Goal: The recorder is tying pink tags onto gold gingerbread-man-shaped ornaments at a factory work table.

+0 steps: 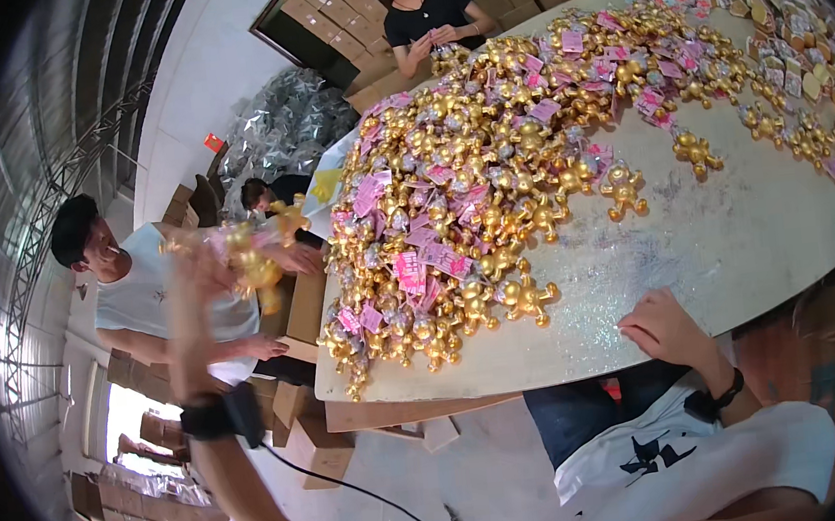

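Note:
My left hand (pixel 199 269), raised out past the table's left side and blurred by motion, grips several shiny gold bear figures (pixel 260 272) with pink tags. Its finger details are smeared. Over the near edge of the pale table (pixel 736 230), my right hand (pixel 663 327) has its fingers curled in, and nothing shows in them. A wide heap of similar gold figures (pixel 471 295) with pink tags (pixel 411 273) covers the table's left and far parts. One single figure (pixel 622 191) lies at the heap's border, beyond my right hand.
A person in a white shirt (pixel 140 297) stands at the left, hands close to open cardboard boxes (pixel 307 311). Another person (pixel 428 8) works behind the heap. Silver bags (pixel 289 122) are piled beyond. A black cable (pixel 381 505) trails from my left wrist.

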A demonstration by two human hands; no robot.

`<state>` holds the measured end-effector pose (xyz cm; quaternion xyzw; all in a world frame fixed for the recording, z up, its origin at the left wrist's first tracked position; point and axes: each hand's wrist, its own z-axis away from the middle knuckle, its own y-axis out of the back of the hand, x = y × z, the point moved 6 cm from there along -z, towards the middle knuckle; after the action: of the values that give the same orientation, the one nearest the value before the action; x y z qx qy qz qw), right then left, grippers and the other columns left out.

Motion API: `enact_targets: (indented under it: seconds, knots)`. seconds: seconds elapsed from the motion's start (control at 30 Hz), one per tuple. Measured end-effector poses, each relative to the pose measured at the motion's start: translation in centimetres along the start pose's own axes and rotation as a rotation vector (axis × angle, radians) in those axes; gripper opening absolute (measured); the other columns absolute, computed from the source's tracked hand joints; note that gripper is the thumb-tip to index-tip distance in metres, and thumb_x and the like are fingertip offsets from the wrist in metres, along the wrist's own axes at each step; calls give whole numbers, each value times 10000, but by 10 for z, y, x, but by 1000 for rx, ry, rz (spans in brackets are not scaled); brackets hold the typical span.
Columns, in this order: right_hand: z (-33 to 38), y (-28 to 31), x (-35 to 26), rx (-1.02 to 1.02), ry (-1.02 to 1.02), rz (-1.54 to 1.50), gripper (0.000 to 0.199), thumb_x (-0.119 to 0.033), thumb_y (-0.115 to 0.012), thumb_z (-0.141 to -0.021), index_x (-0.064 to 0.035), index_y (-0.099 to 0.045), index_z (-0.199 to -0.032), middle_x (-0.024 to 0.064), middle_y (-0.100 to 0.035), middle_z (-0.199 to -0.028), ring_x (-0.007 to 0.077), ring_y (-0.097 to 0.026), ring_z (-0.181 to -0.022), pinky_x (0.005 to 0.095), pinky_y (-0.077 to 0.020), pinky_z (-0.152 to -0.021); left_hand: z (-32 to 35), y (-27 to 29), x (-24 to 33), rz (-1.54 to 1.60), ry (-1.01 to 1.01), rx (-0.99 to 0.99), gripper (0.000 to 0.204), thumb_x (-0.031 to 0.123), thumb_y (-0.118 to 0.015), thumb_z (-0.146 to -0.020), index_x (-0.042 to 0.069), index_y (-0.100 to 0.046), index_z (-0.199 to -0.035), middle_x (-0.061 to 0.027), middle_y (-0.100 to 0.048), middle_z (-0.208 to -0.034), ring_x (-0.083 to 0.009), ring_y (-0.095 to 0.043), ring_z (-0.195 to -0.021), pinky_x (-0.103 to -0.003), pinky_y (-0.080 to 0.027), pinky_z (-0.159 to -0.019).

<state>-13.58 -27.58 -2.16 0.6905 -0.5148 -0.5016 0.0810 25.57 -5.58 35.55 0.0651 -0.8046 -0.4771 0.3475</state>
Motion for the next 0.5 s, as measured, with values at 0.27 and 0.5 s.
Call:
enact_targets:
  seconds: [0.27, 0.5]
  knots:
    - [-3, -5, -1, -41, 127, 61, 75, -164, -590, -818, -109, -632, -849, 35, -574, -783, 223, -493, -814, 363, -336, -778, 103, -230, -107, -166, 326, -1347, 288, 308, -526, -913, 68, -582, -1062, -40, -600, -916, -155, -572, -792, -306, -468, -679]
    - [-7, -6, 0, -85, 79, 76, 87, -167, -589, -813, -112, -635, -862, 35, -575, -802, 216, -493, -844, 362, -339, -794, 32, -290, 7, -227, -384, -713, 286, 306, -520, -878, 48, -571, -992, -159, -609, -913, -324, -595, -811, -394, -474, -719]
